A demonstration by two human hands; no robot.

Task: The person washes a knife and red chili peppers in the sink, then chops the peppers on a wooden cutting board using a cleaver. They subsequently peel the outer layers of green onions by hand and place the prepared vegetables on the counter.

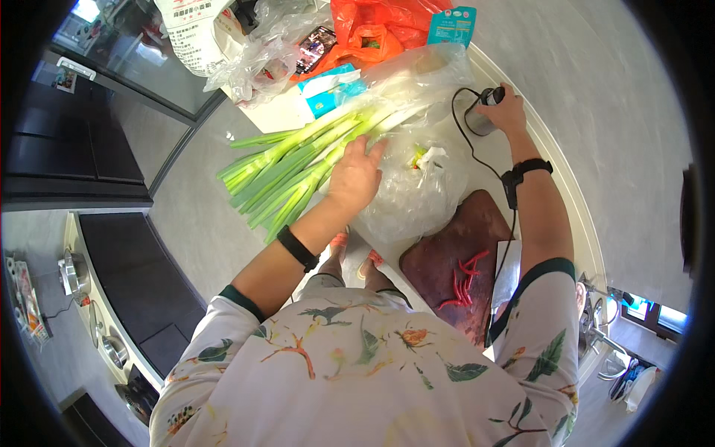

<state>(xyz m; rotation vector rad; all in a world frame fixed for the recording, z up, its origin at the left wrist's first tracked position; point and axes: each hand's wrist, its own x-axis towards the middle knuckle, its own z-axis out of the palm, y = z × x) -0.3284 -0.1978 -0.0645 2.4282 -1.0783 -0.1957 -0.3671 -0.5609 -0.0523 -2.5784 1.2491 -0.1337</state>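
Observation:
My left hand [357, 174] reaches over the counter with its fingers somewhat apart. Its fingertips touch the edge of a bunch of large green onions [301, 159], whose white ends lie inside a clear plastic bag [430, 70]. Beside this hand bulges another clear plastic bag [416, 195] with scraps in it. My right hand [508, 112] grips the dark top of a grey cylindrical container [479, 122] near the counter's far right edge. A black cable [469, 134] loops past the container and runs to the band on my right wrist.
A dark cutting board [441, 251] bears several red chillies [462, 285] and a cleaver [507, 265]. Behind the onions are a blue tissue pack [329, 92], a phone [316, 49], red plastic bags [374, 25] and a printed white sack [195, 36]. A faucet [609, 341] stands at right.

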